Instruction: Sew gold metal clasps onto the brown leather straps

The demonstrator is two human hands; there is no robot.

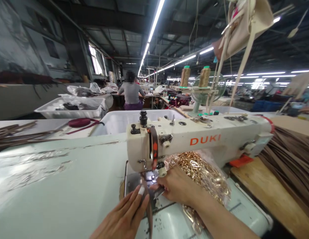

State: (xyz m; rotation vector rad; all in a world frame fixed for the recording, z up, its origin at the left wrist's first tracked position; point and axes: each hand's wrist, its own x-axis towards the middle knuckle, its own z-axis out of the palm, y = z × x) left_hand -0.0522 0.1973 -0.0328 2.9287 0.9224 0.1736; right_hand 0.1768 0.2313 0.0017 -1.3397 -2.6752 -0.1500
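A white sewing machine marked DUKI stands before me, its needle area lit. A narrow brown strap runs from under the machine head toward me. My left hand lies with fingers stretched out along the strap's left side, fingertips close to the needle plate; one finger has a white wrap. Right of the needle area, my right hand has its fingers bent and pressed together. Something greyish shows beneath them, but I cannot make out what they hold. Beside that hand lies a clear plastic bag of gold-coloured metal hardware.
Brown strips lie at the right beside a wooden board. A maroon tape roll and white bins stand behind the table. Two thread cones, a fan and a hanging bag rise beyond the machine. A person sits farther back.
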